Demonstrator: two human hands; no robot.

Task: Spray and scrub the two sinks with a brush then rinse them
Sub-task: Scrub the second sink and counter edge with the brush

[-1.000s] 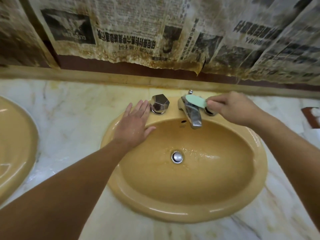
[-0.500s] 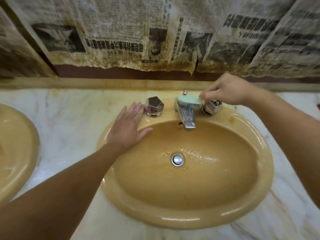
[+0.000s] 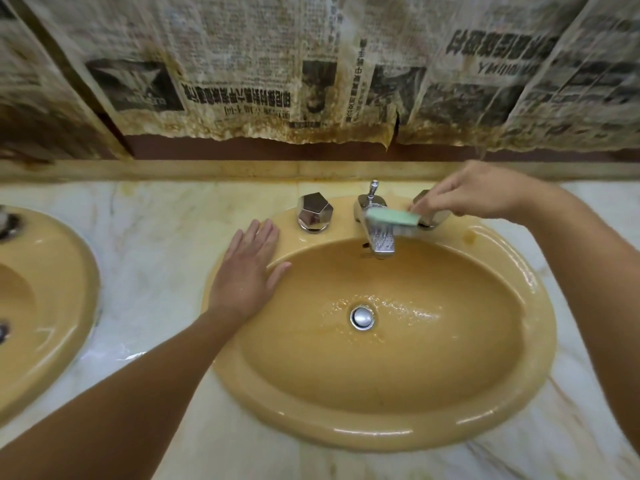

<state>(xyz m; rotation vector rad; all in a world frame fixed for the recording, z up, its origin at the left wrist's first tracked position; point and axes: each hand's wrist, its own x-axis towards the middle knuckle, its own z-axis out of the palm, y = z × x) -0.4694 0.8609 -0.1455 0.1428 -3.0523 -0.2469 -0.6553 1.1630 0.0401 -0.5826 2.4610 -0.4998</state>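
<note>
At the counter's left edge, second sink (image 3: pixel 41 306) partly in view. Left hand (image 3: pixel 247 268) flat, fingers straight, pressing the main sink (image 3: pixel 519 375) rim near the left knob (image 3: pixel 314 213). Brush (image 3: pixel 393 218) lies across the faucet (image 3: pixel 379 233), pinched at its handle end by the right hand (image 3: pixel 481 194). Judged light, stiff, wet-slippery; hold at handle. Versus earlier: brush has swung crosswise, lower on the spout; left hand unmoved.
</note>
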